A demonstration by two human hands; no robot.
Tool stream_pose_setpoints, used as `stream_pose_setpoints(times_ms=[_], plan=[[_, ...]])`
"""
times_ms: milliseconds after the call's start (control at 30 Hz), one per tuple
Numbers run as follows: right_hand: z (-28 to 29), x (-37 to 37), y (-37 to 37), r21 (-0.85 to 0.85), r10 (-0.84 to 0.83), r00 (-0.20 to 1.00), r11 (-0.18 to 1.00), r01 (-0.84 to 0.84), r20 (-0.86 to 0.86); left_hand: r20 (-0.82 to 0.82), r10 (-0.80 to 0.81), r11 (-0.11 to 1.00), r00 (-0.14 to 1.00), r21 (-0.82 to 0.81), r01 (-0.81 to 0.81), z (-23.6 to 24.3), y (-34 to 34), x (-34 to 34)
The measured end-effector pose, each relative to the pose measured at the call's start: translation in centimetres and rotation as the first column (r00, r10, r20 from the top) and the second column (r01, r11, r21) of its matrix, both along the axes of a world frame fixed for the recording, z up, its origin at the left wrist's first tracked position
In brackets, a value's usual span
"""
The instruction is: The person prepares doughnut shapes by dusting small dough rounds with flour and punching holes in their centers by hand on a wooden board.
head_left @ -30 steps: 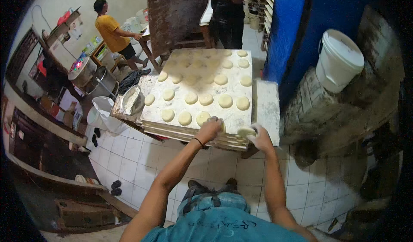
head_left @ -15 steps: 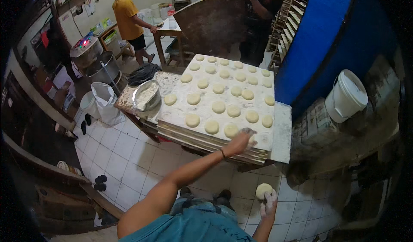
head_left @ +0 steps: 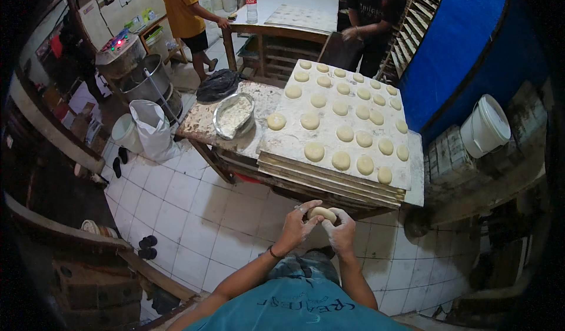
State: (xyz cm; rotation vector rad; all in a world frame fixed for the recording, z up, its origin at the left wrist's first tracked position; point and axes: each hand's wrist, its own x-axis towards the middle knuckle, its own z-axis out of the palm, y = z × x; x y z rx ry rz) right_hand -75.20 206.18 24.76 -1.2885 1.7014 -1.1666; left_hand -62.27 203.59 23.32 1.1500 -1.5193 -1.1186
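Observation:
Close in front of my body, a round, flattened piece of dough [head_left: 323,214] is held between both hands. My left hand [head_left: 297,227] grips its left side, and my right hand [head_left: 341,235] has the right side, thumbs and fingers pressed against it. White flour dusts the fingers. Just beyond my hands is a stack of floured boards [head_left: 329,181]. On the top board [head_left: 294,116] several pale dough rounds [head_left: 345,133] lie in rough rows.
Left of the boards, a metal bowl of flour [head_left: 234,117] and a black plastic bag [head_left: 218,86] rest on the worktable [head_left: 194,117]. A person in yellow [head_left: 182,7] and another in black [head_left: 374,13] stand beyond. At right is a white bucket [head_left: 485,125].
My left hand has come back from the board's near edge to the dough in my right hand, which has moved left. The person in black has lowered a large board. My view has shifted.

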Motion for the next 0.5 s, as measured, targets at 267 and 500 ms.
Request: stream_pose_setpoints(times_ms=[267, 500], plan=[[-1.1, 1.5, -1.5, -0.082, -0.031, 0.999, 0.996, 0.030, -0.010, -0.228, -0.231, 0.938, 0.946, 0.208, 0.279, 0.2, -0.8, 1.5], [0.2, 3.1, -1.4, -0.050, -0.047, 0.998, 0.997, 0.049, 0.045, 0.196, -0.009, 0.975, 0.980, -0.215, 0.052, 1.4, -3.6, 4.0]])
